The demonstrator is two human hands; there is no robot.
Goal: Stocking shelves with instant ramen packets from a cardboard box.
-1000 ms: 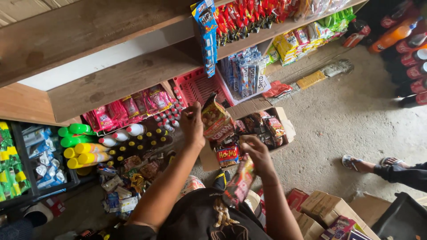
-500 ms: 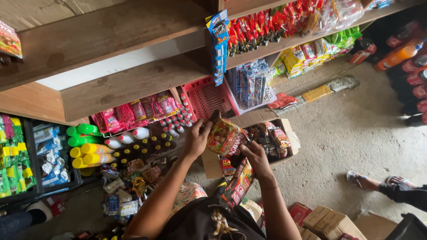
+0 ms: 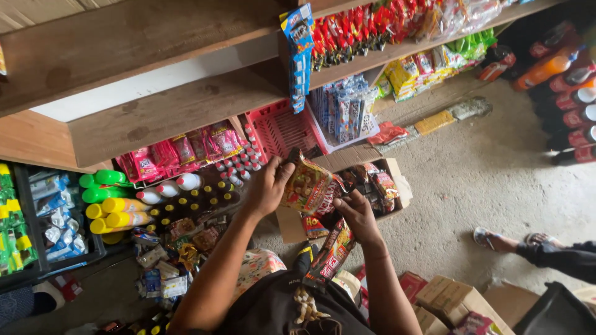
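My left hand [image 3: 267, 186] grips a snack packet [image 3: 307, 185], orange and yellow, by its top edge. My right hand [image 3: 357, 214] touches the same packet's lower right side while a strip of dark red and green packets [image 3: 332, 251] hangs down from it toward my lap. Both hands hover over an open cardboard box [image 3: 397, 183] that holds more packets and sits on the floor in front of a low shelf.
Wooden shelves [image 3: 155, 111] carry red snack packets, a red plastic basket [image 3: 279, 130], small bottles and coloured tubes. Drink bottles [image 3: 571, 87] stand at the right. Another person's sandalled feet [image 3: 503, 239] rest on the concrete floor. Cardboard boxes [image 3: 453, 301] lie near my knees.
My left hand has come down and toward me with the orange packet. My right hand has risen from the packet strip to meet that packet.
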